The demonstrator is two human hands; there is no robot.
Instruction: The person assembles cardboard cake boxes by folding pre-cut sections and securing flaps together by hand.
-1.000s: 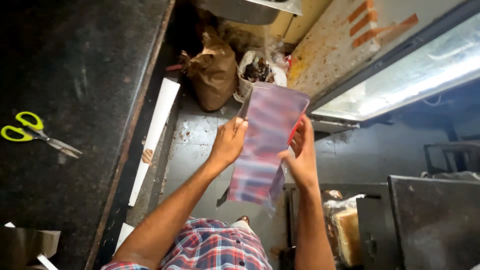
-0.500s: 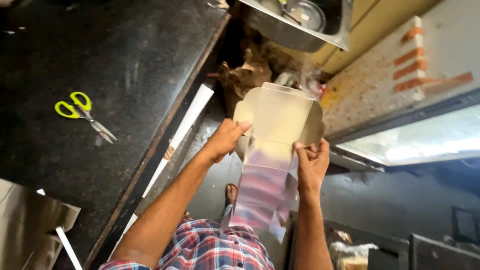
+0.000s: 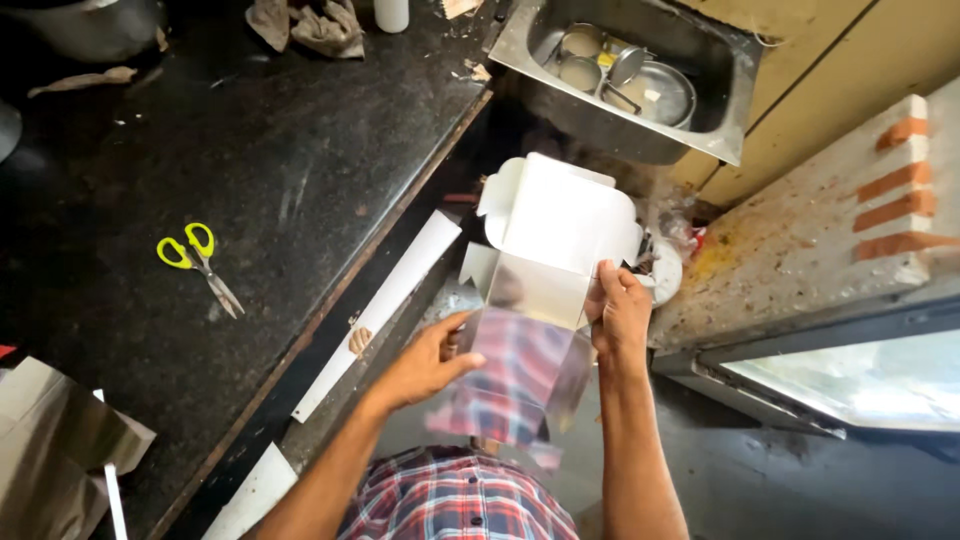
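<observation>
I hold an unfolded carton [image 3: 545, 290] out in front of me, its inside shiny silver and mirroring my checked shirt, its top flap white. My left hand [image 3: 432, 357] grips the carton's left side, thumb and fingers bent around the edge. My right hand [image 3: 618, 312] clasps the right edge near the fold below the white flap. The carton hangs in the air beside the edge of the black stone counter [image 3: 250, 190].
Yellow-handled scissors [image 3: 200, 262] lie on the counter. A steel sink [image 3: 640, 80] with metal bowls is at the top. Long white card strips [image 3: 385, 305] lean along the counter edge. Silver sheets [image 3: 50, 450] lie at bottom left. A brick-edged ledge [image 3: 850, 230] is on the right.
The view has swung up and left, bringing the sink and more counter into sight. The carton's white flap has opened out wider, and both hands sit lower on its sides.
</observation>
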